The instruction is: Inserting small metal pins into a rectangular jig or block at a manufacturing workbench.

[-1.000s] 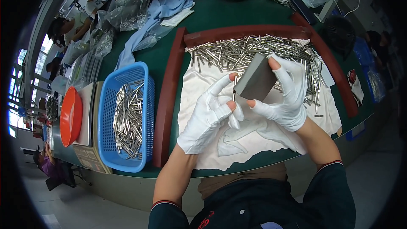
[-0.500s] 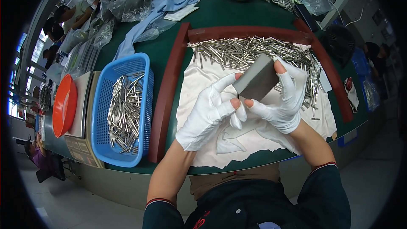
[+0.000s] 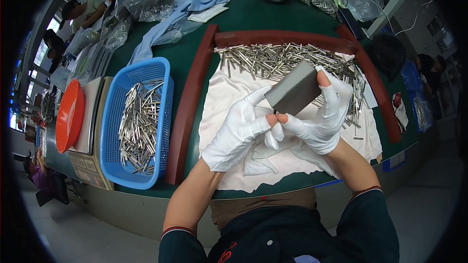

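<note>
At the far left, an orange-red bowl [image 3: 70,117] is seen near a blue basket [image 3: 166,102], in which many metal rods [image 3: 140,131] are heaped. Next comes the left side of a red-brown frame [image 3: 191,107], by which a pale cloth [image 3: 222,100] is bordered. Over the cloth, the gloved left hand [image 3: 243,127] is held with its fingers bent and its index finger close to the left edge of a grey block [image 3: 295,87]; whether anything is pinched in that hand cannot be told. The block is held tilted above the cloth, gripped by the gloved right hand [image 3: 325,117], its fingers and thumb set around the right and lower edges. Behind the block, loose rods [image 3: 273,58] are strewn along the frame's far side and down its right.
</note>
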The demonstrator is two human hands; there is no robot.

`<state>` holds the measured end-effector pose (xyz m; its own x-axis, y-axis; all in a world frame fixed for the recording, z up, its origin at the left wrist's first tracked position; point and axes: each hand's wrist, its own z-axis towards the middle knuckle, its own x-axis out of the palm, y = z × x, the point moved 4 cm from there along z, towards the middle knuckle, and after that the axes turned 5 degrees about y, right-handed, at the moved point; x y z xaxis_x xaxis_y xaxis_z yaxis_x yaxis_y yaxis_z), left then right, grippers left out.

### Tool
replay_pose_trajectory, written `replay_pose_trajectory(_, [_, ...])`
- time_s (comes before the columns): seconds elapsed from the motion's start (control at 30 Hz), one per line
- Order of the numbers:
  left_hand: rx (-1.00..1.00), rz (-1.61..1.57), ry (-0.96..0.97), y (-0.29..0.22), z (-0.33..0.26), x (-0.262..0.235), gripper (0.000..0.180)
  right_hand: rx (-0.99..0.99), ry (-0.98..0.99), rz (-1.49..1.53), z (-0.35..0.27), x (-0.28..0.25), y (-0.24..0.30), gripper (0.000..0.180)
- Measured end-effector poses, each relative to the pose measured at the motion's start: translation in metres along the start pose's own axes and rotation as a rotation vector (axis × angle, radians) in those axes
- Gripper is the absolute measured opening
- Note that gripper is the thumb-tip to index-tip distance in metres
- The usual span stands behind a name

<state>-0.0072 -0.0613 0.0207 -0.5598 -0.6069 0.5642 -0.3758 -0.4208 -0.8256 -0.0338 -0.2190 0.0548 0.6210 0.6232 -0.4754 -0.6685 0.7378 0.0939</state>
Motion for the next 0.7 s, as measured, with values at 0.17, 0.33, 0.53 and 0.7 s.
replay_pose_trajectory(0.17, [0.033,-0.015,-0.011,0.001,0.0,-0.007,0.086,-0.001,0.068,0.091,-0.005,0.0,-0.004,0.096])
replay_pose_trajectory(0.33, [-0.004,-0.047,0.041,0.0,-0.003,-0.007,0.075,-0.043,-0.014,0.008,0.003,-0.001,0.002,0.091])
replay_pose_trajectory(0.53, [0.012,0.051,-0.015,-0.005,-0.004,-0.016,0.073,0.025,0.063,-0.088,-0.011,-0.004,-0.012,0.092])
replay_pose_trajectory(0.7, [-0.016,0.064,-0.024,-0.004,-0.004,-0.013,0.073,0.048,0.032,0.021,-0.011,-0.003,-0.013,0.092])
